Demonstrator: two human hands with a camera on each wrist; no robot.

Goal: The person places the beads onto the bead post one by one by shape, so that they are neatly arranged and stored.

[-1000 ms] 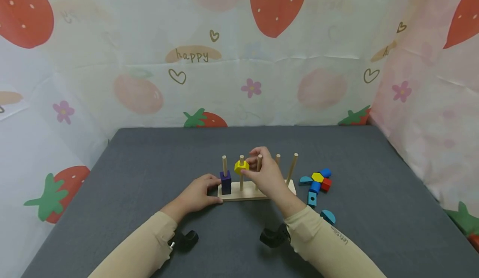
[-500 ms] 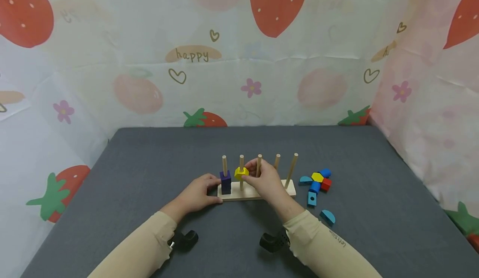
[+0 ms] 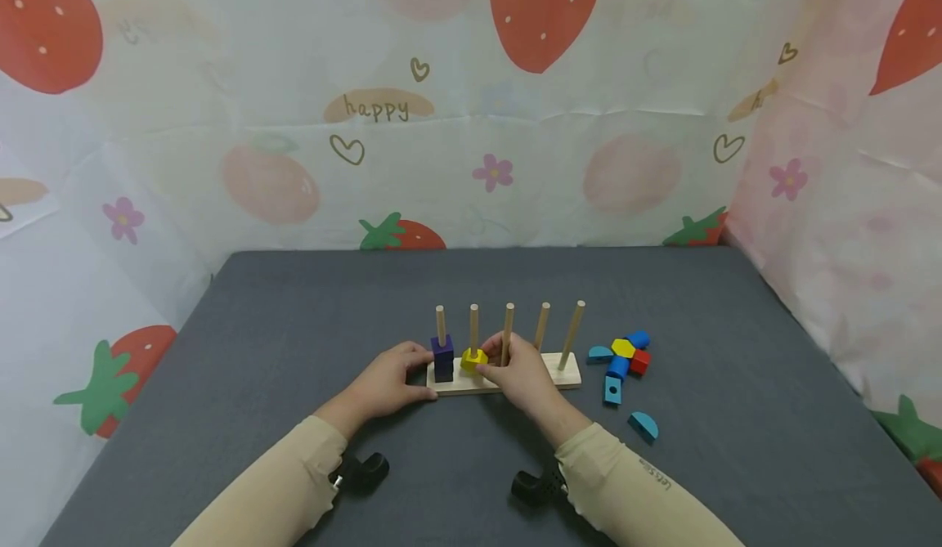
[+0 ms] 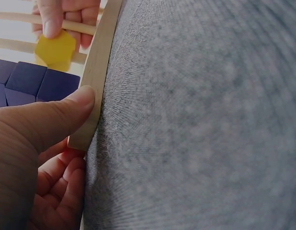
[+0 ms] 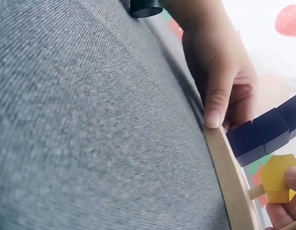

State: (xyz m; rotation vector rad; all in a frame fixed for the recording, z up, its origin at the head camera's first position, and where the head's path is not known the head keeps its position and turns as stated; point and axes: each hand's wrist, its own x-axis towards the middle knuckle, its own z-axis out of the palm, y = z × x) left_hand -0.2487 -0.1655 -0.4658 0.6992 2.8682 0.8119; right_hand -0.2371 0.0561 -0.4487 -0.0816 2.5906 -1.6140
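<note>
A wooden base [image 3: 568,373] carries several upright pegs in a row. My left hand [image 3: 386,379] grips its left end, thumb on the near edge, as the left wrist view shows. Dark purple blocks [image 3: 442,360] are stacked on the leftmost peg, beside the left fingers. Threaded on the second peg is a yellow hexagonal block [image 3: 473,362], which my right hand [image 3: 518,374] pinches between thumb and fingers. In the right wrist view a short length of peg shows between this yellow block [image 5: 274,178] and the base. The other pegs bear no blocks.
Right of the base lie loose blocks: a yellow hexagon [image 3: 622,347], a red block [image 3: 640,361], blue cylinders [image 3: 618,366], a light blue block with a hole [image 3: 612,390] and light blue half-rounds [image 3: 643,427]. A grey cloth [image 3: 331,302] covers the table; a printed curtain hangs behind.
My right hand has moved down with the yellow hexagonal block, which has slid from near the top of the second peg to low over the base. The left hand has stayed put.
</note>
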